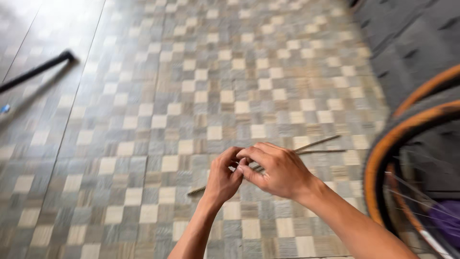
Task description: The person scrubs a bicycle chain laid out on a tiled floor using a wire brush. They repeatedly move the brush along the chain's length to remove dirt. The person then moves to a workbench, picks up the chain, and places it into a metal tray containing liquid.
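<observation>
Both hands' grip pinching thin metal spokes (314,145), left hand (223,177), right hand (278,169), spokes poking out either side

A floor of small checkered beige and grey tiles (191,96) spreads out, plain pale tiles (28,29) at left, a dark grey mat (412,38) at upper right.
</observation>
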